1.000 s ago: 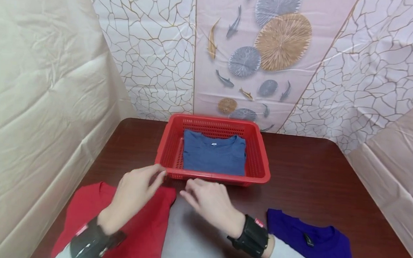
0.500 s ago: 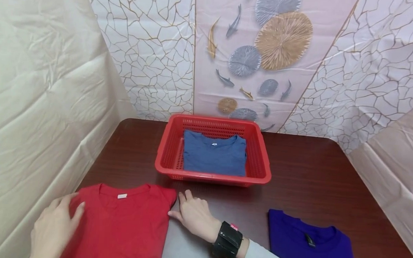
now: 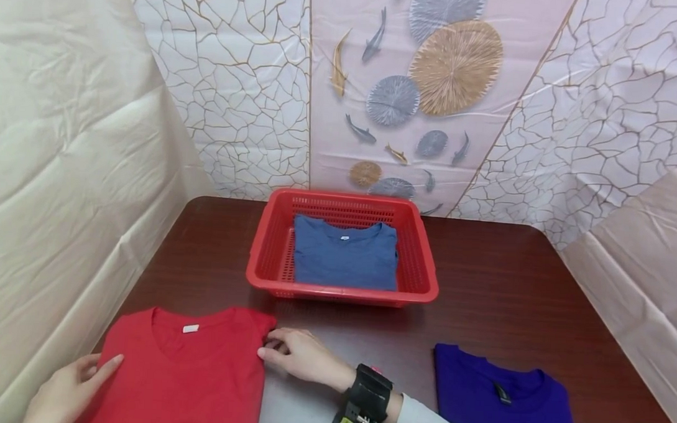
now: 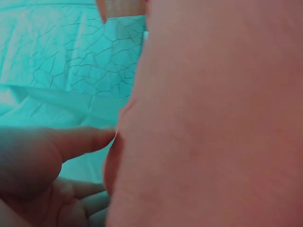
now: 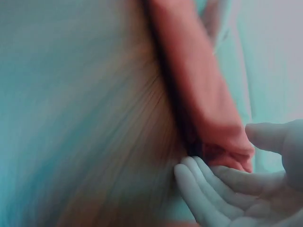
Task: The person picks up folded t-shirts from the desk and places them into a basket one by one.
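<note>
A red folded T-shirt [image 3: 198, 368] with a white neck label lies on the table at the lower left of the head view. At its left edge my left hand [image 3: 66, 389] pinches the cloth, thumb on top and fingers curled beneath. My right hand [image 3: 305, 355] holds the opposite edge near the sleeve. In the right wrist view, the thumb and fingers of this hand [image 5: 246, 189] are on either side of the red cloth [image 5: 203, 90]. The left wrist view shows the thumb of the left hand [image 4: 42, 161] against the shirt's edge, fingers partly hidden.
Behind the shirt stands a red perforated basket [image 3: 341, 292] with a folded blue T-shirt [image 3: 345, 258] in it. A folded purple T-shirt [image 3: 502, 398] lies at the right on the dark wood table [image 3: 493, 279]. Patterned cloth [image 3: 253, 90] hangs behind.
Both hands have come down from near the basket's front to the red shirt's two side edges, the left hand moving left. Their fingers now hold the cloth. The camera view has shifted slightly.
</note>
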